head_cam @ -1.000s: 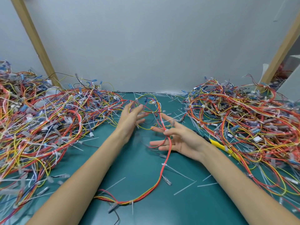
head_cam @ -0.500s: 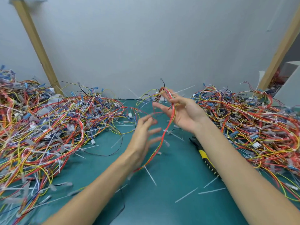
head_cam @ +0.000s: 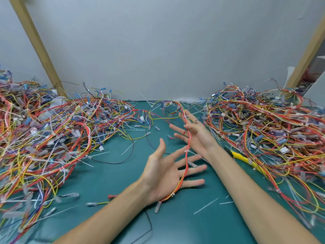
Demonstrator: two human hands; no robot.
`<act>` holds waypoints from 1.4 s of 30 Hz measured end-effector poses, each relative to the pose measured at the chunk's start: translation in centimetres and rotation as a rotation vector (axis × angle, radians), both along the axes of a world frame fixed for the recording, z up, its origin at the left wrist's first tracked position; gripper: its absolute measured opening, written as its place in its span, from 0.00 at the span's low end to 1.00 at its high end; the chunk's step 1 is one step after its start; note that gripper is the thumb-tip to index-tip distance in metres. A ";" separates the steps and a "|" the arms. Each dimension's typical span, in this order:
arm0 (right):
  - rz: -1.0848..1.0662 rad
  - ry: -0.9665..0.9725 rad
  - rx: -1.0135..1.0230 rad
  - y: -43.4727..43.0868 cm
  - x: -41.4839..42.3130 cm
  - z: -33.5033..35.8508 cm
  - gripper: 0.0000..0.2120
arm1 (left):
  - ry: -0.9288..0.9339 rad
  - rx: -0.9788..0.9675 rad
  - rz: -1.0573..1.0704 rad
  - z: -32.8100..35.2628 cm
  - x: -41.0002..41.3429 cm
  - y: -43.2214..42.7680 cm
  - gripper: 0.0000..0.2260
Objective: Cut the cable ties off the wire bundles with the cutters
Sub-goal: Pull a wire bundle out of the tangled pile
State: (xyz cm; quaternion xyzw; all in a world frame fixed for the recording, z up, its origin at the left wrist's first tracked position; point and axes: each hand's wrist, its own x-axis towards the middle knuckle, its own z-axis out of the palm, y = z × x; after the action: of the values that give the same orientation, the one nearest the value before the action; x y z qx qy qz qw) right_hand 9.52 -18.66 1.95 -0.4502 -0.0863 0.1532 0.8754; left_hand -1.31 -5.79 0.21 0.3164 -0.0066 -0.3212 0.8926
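Just left of the cutters (head_cam: 246,159), which lie untouched on the green mat (head_cam: 114,182) w/ their far end under strands of the R wire pile (head_cam: 263,129), both hands work one wire bundle (head_cam: 188,155). L hand (head_cam: 165,175), further left of the cutters & nearer the person, is palm-up w/ fingers spread wide. The bundle is draped across it, not gripped. R hand (head_cam: 195,136), close beside the cutters, has most fingers splayed. One may hook the bundle, but it's too blurred to tell. A white cable tie (head_cam: 173,194) sits on the bundle at the L palm heel. Prob. step: straightening the bundle to find ties. Feed it thru slowly, pin it beside a tie w/ L, fetch the cutters w/ R, and nip the tie only, not the insulation.
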 end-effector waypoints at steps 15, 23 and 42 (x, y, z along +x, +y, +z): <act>-0.017 -0.002 0.101 -0.4 0.3 -1.0 0.27 | -0.010 -0.025 -0.014 -0.3 0.2 0.1 0.37; -0.018 -0.005 0.104 -0.4 0.5 -1.2 0.27 | -0.048 -0.022 -0.024 -0.4 0.2 0.1 0.37; -0.047 -0.027 0.041 -0.2 0.2 -1.2 0.27 | -0.124 0.040 0.007 -0.3 -0.1 -0.1 0.36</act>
State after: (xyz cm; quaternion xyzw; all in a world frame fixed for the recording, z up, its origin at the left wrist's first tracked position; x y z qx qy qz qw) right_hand 9.71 -18.83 0.79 -0.4361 -0.0907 0.1245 0.8866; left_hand -1.40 -5.86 -0.10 0.3534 -0.0546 -0.2981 0.8850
